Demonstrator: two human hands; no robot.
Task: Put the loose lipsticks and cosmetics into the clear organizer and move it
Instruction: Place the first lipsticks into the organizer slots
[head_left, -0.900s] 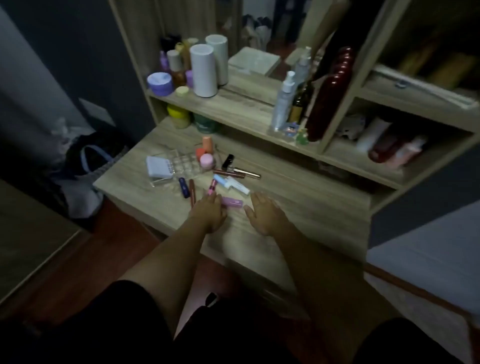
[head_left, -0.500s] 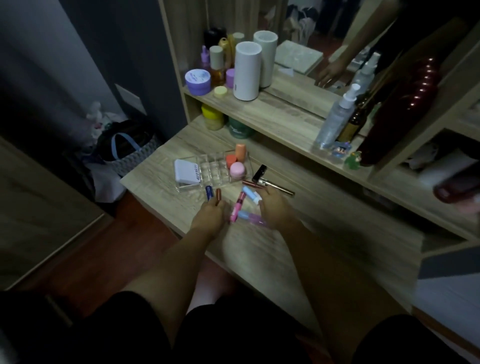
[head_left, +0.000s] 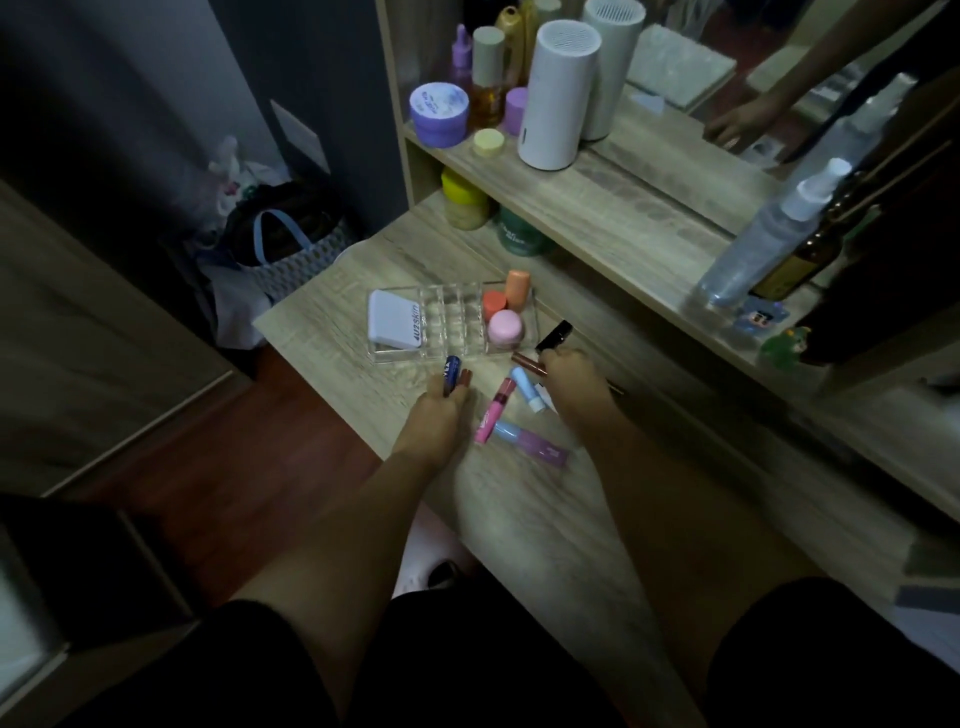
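Left hand (head_left: 434, 415), centre of frame: fingers curled onto two tubes, a dark blue stick (head_left: 451, 373) and a brown-red one (head_left: 464, 379) beside it. Both lie against the fingertips; whether they are pinched or only touched, I cannot tell.

Right hand (head_left: 569, 376), just right of centre: fingers closed around a black tube (head_left: 555, 334) that juts up and away from the knuckles, with a thin brown-capped wand (head_left: 527, 361) at the fingertips. Grasp on the black tube looks firm.

Between the hands, loose on the desk (head_left: 519, 519): a pink tube (head_left: 493, 410), a light blue-and-white stick (head_left: 527, 388), and a blue-capped purple tube (head_left: 530, 441), the last nearest the lower edge.

Clear organizer (head_left: 452, 325) sits just above the hands, centre of frame. A white compact (head_left: 393, 326) fills its left end; two orange items and a pink jar (head_left: 504, 328) its right end. Middle slots look empty.

Step in hand, by my reading: gathering the loose sticks, early in the task. Next move calls for lifting each tube, turning it upright and dropping it into a free middle slot. Moving the organizer comes only after the desk is cleared.
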